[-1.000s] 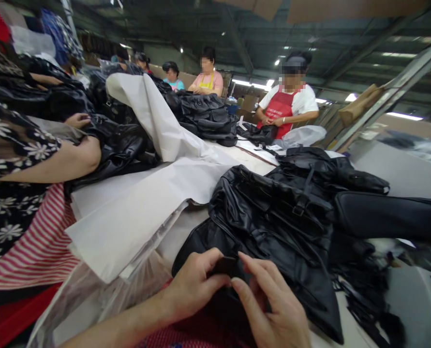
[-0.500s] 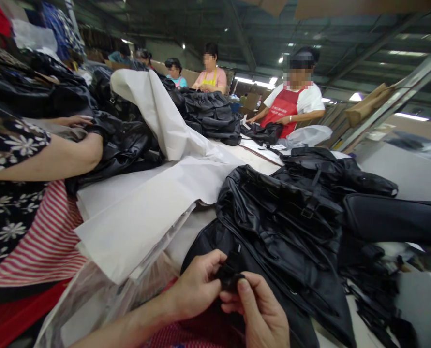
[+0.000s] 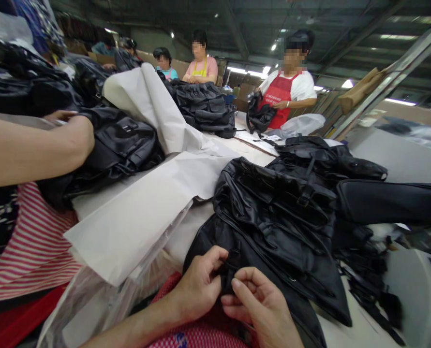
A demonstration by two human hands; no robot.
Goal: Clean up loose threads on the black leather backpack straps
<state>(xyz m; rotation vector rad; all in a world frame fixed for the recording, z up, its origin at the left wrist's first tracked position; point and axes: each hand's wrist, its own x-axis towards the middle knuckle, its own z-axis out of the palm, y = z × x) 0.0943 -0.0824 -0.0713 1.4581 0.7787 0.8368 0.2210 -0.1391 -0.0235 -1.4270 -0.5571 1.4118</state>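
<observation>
A black leather-look backpack [image 3: 269, 217] lies before me on the table, with a flap, a buckled strap and creased panels. At its near edge both my hands work on a thin black strap [image 3: 230, 270]. My left hand [image 3: 200, 282] pinches the strap from the left, thumb and forefinger curled around it. From the right, my right hand [image 3: 257, 299] has its thumb and fingertips closed on the same strap, a short way from the left. Part of the strap is hidden behind my fingers, and its dark colour blends into the bag.
White paper sheets [image 3: 139, 217] spread left of the backpack, one fold standing up. A co-worker's arm [image 3: 37, 150] reaches over another black bag [image 3: 124, 145] at left. Loose black straps [image 3: 371, 285] lie at right. Across the table a person in a red apron [image 3: 280, 96] holds a black bag.
My fingers have shifted slightly along the strap, which now hangs straighter between them. The co-worker at left has leaned in closer. The person in the red apron has lifted a black bag.
</observation>
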